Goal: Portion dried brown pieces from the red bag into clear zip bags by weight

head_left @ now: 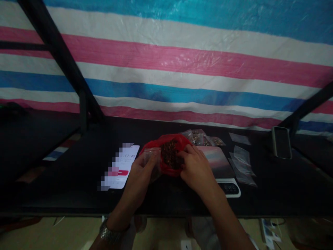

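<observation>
A red plastic bag (152, 142) lies rolled open on the black table, full of small brown dried pieces (170, 152). At its left side my left hand (143, 173) is closed on a small clear zip bag (156, 163), pinching it below its top edge. My right hand (196, 166) is curled at the right side of the red bag, its fingertips over the rim and against the brown pieces. Whether some pieces are between those fingers cannot be made out. Partly behind the right hand sits a flat kitchen scale (218, 163) with a dark button panel.
Filled clear bags (199, 137) lie behind the red bag. Several flat clear bags (241, 159) rest right of the scale. A lit phone (125, 166) is at the left; a dark phone (282, 142) leans at the right. Black slanted bars (65, 66) and a striped sheet (182, 59) bound the table.
</observation>
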`<state>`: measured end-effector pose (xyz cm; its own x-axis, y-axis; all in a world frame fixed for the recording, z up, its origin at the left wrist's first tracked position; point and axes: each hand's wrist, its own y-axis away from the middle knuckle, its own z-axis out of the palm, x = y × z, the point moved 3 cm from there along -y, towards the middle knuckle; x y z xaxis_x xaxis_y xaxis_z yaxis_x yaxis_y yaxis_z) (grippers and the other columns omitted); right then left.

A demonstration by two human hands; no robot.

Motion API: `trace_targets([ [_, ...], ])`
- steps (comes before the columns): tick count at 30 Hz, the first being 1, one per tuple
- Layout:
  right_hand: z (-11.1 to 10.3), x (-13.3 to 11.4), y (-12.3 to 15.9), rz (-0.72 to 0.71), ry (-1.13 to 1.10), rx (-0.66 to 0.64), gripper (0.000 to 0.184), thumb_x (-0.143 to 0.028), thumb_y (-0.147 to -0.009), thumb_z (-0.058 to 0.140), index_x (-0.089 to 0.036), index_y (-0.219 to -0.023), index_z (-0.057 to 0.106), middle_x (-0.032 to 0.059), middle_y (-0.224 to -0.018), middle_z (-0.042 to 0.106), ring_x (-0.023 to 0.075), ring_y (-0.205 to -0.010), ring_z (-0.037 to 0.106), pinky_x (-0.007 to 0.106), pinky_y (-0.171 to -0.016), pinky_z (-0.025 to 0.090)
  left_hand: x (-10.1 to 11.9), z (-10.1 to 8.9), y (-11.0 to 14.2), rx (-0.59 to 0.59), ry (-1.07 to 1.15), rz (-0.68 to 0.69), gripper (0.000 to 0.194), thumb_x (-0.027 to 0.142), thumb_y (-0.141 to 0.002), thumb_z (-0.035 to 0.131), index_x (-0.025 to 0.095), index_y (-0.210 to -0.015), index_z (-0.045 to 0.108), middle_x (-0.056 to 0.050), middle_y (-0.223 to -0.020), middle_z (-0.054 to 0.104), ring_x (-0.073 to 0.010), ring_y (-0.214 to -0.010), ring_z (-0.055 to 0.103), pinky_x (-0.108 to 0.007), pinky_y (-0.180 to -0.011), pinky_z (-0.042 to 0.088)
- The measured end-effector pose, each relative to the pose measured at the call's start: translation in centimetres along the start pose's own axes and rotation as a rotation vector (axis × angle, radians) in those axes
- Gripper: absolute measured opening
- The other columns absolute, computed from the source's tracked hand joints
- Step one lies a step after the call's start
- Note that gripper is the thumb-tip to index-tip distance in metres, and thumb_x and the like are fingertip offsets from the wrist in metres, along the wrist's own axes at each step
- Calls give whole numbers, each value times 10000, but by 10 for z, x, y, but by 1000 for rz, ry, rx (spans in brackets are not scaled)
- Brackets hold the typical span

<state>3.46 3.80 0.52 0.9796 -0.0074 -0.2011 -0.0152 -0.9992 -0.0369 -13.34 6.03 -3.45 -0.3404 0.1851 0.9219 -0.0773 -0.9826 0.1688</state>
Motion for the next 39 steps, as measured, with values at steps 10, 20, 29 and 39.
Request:
trace_targets([
  [10, 11, 4, -17, -74, -261, -13, 448, -63, -810, 715, -238, -1213, 802, 91, -1201, 749, 275, -1136, 683, 397, -1031, 479, 2, 8, -11, -23, 259, -123, 529, 544, -595, 989, 169, -838, 707, 60, -664, 659, -80, -556, 574, -179, -522, 490],
  [20, 27, 14, -28, -113, -811, -19, 398, -70, -822, 715, -252, -1169, 787, 35, -1181, 816, 244, -1113, 740, 410, -1053, 531, 6, -9, -14, 72, -169, 246, 401, 511, -799, 836, 189, -1004, 714, -27, -932, 770, -195, -854, 724, -294, -777, 565],
  [29, 1, 13, -20, -223, -894, 184, 384, -129, -881, 691, -250, -1243, 733, 50, -1246, 766, 231, -1175, 696, 416, -1104, 499, -6, -8, -13, -140, -547, 361, 291, 291, -901, 672, 226, -1185, 671, -64, -1164, 771, -237, -1096, 723, -375, -988, 554],
  [39, -12, -13, -1, -470, -528, 116, 735, 122, -802, 447, -289, -1356, 704, 67, -1381, 625, 190, -1262, 643, 357, -1112, 505, -12, 8, -9, -267, -507, 332, 298, 221, -920, 677, 242, -1216, 680, -65, -1205, 764, -263, -1122, 708, -367, -985, 536],
])
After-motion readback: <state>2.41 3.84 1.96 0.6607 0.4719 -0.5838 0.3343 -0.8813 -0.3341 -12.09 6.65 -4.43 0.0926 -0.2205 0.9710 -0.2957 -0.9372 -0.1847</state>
